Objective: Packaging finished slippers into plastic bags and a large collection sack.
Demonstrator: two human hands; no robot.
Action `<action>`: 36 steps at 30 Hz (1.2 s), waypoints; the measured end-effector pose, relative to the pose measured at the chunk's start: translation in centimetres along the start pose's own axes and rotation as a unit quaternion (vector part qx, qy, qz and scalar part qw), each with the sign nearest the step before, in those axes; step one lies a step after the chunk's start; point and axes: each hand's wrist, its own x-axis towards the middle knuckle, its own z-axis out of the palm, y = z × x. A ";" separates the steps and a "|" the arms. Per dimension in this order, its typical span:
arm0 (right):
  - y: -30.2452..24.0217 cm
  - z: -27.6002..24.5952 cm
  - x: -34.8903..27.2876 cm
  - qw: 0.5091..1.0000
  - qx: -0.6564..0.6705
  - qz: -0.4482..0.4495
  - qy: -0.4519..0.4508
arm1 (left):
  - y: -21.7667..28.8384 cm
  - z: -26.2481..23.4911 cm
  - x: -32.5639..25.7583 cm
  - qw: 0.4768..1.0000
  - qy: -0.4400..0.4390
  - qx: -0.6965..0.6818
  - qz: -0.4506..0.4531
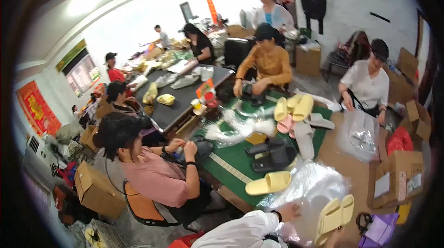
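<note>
My left hand (289,212), in a white sleeve with a dark band at the wrist, lies with its fingers spread on a pile of clear plastic bags (319,181). At the lower edge my right hand (336,238) grips the lower end of a pair of pale yellow slippers (330,215), which stand tilted above the table; its fingers are partly hidden. Just beyond the bags lie another yellow slipper pair (268,183) and black slippers (274,156).
Yellow, pink and grey slippers (303,139) lie farther along the green table mat (226,167). To the right are a cardboard box (397,178) and a purple bag (380,229). Co-workers sit around; one in pink (159,169) handles a dark shoe, another in white (367,81) a plastic bag.
</note>
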 end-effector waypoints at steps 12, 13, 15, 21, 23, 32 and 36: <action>1.9 -7.5 0.9 0.966 -0.253 -0.044 -0.041 | -0.8 1.1 -1.1 0.987 -0.068 -0.014 -0.146; 0.3 -8.0 0.3 0.972 -0.230 -0.024 -0.035 | 0.5 -1.1 0.6 0.995 -0.047 0.072 -0.042; 0.8 -8.3 0.1 0.961 -0.265 -0.061 -0.054 | 0.2 -2.4 1.1 0.988 -0.124 0.078 -0.040; -3.3 -8.3 -1.6 0.952 -0.208 0.096 -0.205 | 1.3 -3.5 2.0 0.990 -0.017 0.049 -0.134; -1.3 -9.8 -1.7 0.928 -0.260 0.120 -0.239 | 1.8 -4.2 2.9 0.979 0.058 0.032 -0.192; 2.7 -3.2 -2.5 0.910 -0.262 0.131 -0.293 | 1.2 -5.9 3.2 0.999 0.022 -0.001 -0.034; 1.8 0.6 -4.1 0.895 -0.434 0.039 -0.097 | 1.5 -7.2 2.8 0.998 0.031 -0.026 -0.037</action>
